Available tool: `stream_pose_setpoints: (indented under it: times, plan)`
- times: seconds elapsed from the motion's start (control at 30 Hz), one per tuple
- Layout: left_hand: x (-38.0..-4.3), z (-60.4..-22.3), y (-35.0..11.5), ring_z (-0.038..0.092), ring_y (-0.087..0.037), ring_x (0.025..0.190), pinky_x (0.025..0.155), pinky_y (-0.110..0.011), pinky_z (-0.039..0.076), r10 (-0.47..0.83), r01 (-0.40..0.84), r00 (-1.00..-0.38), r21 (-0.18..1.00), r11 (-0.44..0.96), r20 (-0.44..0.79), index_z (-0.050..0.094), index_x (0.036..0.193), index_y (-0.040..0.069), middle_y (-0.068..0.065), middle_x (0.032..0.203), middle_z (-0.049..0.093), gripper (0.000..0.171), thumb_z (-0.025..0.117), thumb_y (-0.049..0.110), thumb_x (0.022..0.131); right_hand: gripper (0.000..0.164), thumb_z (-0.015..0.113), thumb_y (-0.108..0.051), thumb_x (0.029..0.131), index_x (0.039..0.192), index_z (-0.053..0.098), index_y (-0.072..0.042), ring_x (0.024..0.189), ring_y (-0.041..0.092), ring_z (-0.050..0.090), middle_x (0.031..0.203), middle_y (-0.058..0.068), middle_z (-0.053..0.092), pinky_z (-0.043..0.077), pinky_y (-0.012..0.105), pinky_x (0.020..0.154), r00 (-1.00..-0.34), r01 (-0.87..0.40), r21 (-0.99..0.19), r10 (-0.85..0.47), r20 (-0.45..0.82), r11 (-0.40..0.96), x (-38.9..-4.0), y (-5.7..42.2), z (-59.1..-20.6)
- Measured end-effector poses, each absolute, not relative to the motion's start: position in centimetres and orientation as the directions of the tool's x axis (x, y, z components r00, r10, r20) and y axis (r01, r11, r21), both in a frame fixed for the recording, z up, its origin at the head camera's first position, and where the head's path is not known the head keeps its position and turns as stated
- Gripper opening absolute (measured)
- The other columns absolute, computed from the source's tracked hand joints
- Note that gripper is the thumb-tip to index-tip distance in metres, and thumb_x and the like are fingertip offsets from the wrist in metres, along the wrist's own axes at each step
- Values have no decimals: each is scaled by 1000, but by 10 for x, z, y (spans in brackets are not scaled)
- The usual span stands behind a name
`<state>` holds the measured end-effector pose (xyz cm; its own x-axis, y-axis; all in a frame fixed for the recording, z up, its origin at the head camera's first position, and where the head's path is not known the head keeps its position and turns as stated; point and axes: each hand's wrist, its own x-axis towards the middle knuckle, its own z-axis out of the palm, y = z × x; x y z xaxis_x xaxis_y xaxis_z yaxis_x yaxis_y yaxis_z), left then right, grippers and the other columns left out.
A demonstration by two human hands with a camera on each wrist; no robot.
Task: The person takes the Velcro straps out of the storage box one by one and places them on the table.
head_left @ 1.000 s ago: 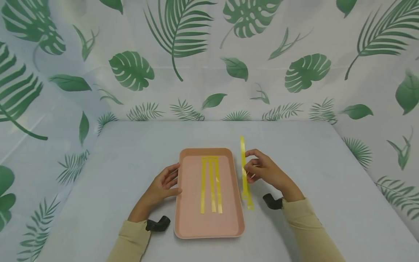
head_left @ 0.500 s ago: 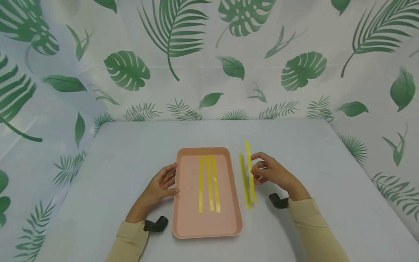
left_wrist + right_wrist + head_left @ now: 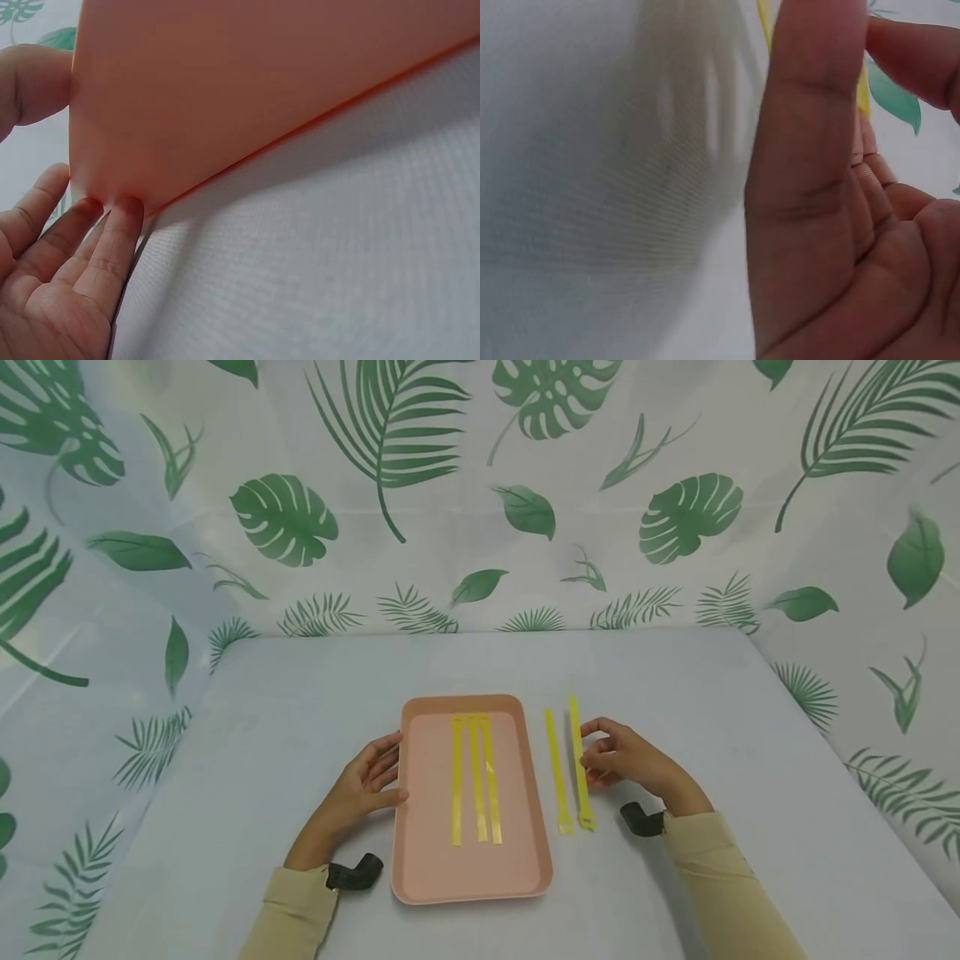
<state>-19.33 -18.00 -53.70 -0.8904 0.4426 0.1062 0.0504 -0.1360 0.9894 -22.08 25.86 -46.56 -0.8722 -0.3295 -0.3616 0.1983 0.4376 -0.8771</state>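
Observation:
My left hand (image 3: pixel 360 789) holds the left edge of a pink tray (image 3: pixel 517 852), its thumb over the rim and its fingertips against the outer wall, as the left wrist view (image 3: pixel 71 262) also shows. Three yellow slotted cable ties (image 3: pixel 474 777) lie lengthwise inside the tray. To the right of the tray, my right hand (image 3: pixel 633 764) pinches another yellow cable tie (image 3: pixel 575 718) by its middle, the slotted head toward me. Between it and the tray lies one more loose cable tie (image 3: pixel 557 768). In the right wrist view, a finger hides most of the held tie (image 3: pixel 863 94).
A white cloth (image 3: pixel 322 693) covers the table. Behind and beside it hangs a white curtain with green leaf prints (image 3: pixel 420 552). Black camera mounts sit at both wrists, the left one (image 3: pixel 356 872) near the tray's side.
My right hand has moved the held cable tie rightward, away from the tray, and lowered it toward the table. The loose tie beside the tray now shows fully. My left hand stays at the tray.

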Motion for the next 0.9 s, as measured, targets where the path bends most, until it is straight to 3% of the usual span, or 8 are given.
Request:
stream_pose_setpoints:
  times: [0.33, 0.9]
  plan:
    - [-193, -538, -180, 31, -54, 154, 114, -22, 50, 428, 37, -899, 990, -135, 92, 25, 162, -17, -41, 168, 26, 92, 82, -2, 91, 46, 65, 2, 102, 142, 42, 11, 69, 16, 67, 87, 9, 66, 63, 26, 64, -848, 266, -849, -308, -432, 457, -221, 259, -471]
    - [-193, -538, -179, 24, -59, 156, 114, -21, 49, 427, 33, -900, 988, -148, 94, 24, 162, -17, -41, 168, 24, 93, 83, -1, 91, 40, 72, 0, 99, 128, 47, 8, 68, 17, 64, 83, 9, 61, 63, 28, 61, -883, 279, -791, -178, -434, 544, -222, 252, -472]
